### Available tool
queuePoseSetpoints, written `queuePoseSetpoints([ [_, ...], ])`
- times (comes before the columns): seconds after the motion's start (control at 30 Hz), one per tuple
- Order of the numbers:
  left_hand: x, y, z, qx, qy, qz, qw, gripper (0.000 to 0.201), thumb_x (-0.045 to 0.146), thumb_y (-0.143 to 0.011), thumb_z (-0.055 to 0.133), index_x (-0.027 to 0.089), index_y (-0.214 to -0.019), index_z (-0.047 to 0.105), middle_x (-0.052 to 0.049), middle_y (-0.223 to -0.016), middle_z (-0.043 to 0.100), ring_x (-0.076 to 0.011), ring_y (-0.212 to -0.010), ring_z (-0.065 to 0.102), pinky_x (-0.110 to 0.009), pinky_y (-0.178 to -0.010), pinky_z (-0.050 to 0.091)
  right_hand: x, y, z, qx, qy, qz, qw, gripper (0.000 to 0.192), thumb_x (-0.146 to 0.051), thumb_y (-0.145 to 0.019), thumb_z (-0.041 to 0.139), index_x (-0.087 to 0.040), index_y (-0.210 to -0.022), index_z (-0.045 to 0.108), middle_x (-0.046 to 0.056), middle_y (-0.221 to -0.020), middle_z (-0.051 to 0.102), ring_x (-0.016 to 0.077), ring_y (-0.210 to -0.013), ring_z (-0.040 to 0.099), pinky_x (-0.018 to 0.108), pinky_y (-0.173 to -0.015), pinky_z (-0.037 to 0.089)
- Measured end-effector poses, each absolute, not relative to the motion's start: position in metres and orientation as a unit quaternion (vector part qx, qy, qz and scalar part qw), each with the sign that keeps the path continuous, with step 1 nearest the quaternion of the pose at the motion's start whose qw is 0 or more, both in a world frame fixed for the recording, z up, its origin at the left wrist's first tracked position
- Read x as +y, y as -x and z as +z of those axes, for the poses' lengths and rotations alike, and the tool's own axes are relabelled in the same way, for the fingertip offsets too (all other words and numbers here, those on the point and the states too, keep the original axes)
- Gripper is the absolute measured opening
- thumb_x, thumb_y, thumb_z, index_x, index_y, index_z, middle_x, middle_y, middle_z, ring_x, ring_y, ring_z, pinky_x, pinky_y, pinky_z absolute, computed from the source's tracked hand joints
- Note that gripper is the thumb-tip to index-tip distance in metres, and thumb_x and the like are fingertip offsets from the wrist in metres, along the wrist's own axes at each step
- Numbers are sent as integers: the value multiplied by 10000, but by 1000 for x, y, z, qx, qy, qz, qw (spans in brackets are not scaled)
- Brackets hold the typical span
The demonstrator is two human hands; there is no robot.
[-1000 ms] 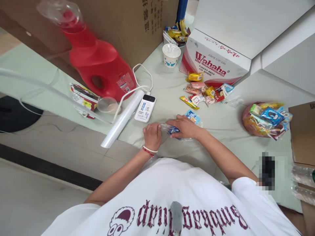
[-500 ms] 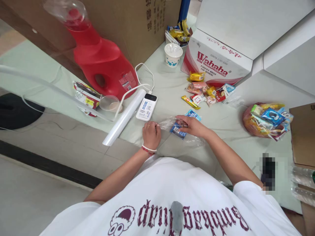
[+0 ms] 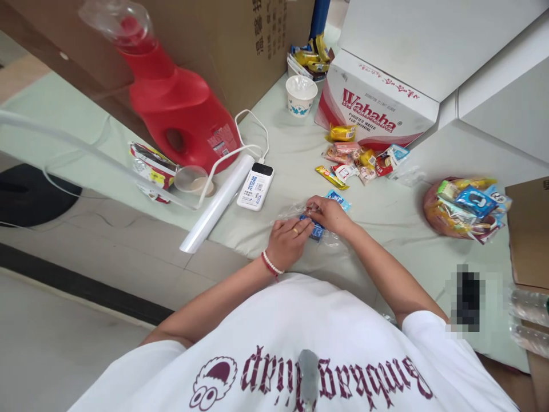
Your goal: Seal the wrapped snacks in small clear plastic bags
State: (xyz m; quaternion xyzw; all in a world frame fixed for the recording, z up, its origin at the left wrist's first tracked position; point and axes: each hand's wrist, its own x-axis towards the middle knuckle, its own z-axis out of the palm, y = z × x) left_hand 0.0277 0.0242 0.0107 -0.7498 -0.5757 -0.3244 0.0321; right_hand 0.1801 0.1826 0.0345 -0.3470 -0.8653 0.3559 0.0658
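Observation:
My left hand, with a ring and a beaded bracelet, reaches over a small blue snack packet near the table's front edge. Its fingers close over the near side of the packet and the clear plastic film around it. From the other side, my right hand curls its fingers round the gathered plastic, so the two hands nearly meet. The fingers partly hide the packet. Just beyond my right hand lies a light-blue packet.
A white power bank with a cable and a white roll lie to the left, near a red jug. Loose snacks lie before a Wahaha carton. A snack-filled bowl stands at right; a paper cup is behind.
My left hand has moved right, from the plastic's left end to the blue packet beside my right hand. The stretched plastic is now gathered closer round the packet.

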Motion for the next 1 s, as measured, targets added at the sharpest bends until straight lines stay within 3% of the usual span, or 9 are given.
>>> queuePoseSetpoints([
  [0.1,40,-34,11,-630,739,-234,-44,365,187,-1009,488,261,-1272,730,-90,-1370,729,-262,-1040,648,-428,-819,380,195,-187,38,-876,338,329,98,261,-189,-898,605,-161,-1134,713,82,-994,738,213,-889,651,327,-853,467],
  [0.23,47,-37,10,-643,735,-206,-55,367,229,-1029,487,260,-1315,715,-71,-1430,694,-279,-1047,632,-459,-849,389,223,-194,38,-909,315,249,111,440,-134,-799,637,-136,-1233,708,136,-1193,721,283,-1139,605,424,-1063,388],
  [0.4,49,-41,13,-657,726,-199,-48,365,258,-1036,489,266,-1333,701,-77,-1401,707,-298,-1100,615,-470,-878,387,240,-183,32,-914,309,264,10,200,-207,-912,606,-167,-1000,781,73,-873,708,223,-899,606,355,-942,426],
  [0.57,56,-44,18,-681,703,-199,-55,337,263,-1034,480,281,-1270,720,-119,-1274,728,-311,-1126,596,-468,-882,385,219,-181,56,-917,319,234,49,244,-229,-979,542,-160,-1047,766,103,-998,649,208,-885,603,297,-805,455],
  [0.77,60,-45,17,-770,593,-216,-95,294,440,-969,597,194,-1093,699,-174,-1103,695,-362,-1088,584,-491,-916,409,146,-197,60,-922,320,214,33,329,-232,-1045,448,-220,-1216,730,117,-1110,657,218,-954,640,297,-820,511],
  [0.87,62,-36,9,-802,522,-267,-115,560,443,-808,755,143,-1260,620,-221,-1290,622,-409,-1245,529,-532,-1026,407,119,-205,39,-913,319,247,65,385,-266,-1065,418,-241,-1342,684,139,-1233,660,252,-1146,634,336,-915,548],
  [1.0,69,-10,3,-683,600,-340,-239,1034,319,-723,741,150,-1624,262,-233,-1587,444,-370,-1370,507,-526,-1116,394,113,-212,25,-900,283,318,97,414,-277,-1069,410,-227,-1386,672,138,-1200,676,256,-1217,626,375,-983,555],
])
